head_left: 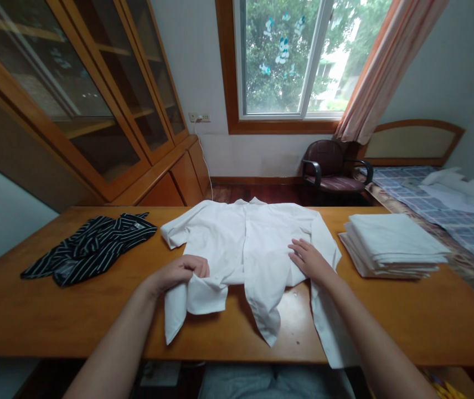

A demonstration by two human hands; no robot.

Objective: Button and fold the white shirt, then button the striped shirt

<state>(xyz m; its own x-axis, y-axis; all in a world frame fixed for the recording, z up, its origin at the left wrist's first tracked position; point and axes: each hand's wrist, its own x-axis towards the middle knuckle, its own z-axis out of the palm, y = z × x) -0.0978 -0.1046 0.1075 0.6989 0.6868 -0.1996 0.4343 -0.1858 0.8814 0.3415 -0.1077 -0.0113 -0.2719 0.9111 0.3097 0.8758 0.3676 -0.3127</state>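
While the left hand grips the white shirt at mid-frame, the right hand rests flat upon it, unclenched.

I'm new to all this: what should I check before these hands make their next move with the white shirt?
1. Left grip has hold of the fabric: ok, fingers closed on the lower part of the white shirt.
2. Right grip is on the shirt: ok, fingers extended over the cloth.
3. Shirt smooth and even: not ok, it has creases and its lower edges hang unevenly.
4. Buttons fastened: cannot tell, too small to make out.
5. Black striped garment apart from the shirt: ok, bare table shows between them.
6. Shirt's underside free of folds: cannot tell, hidden.
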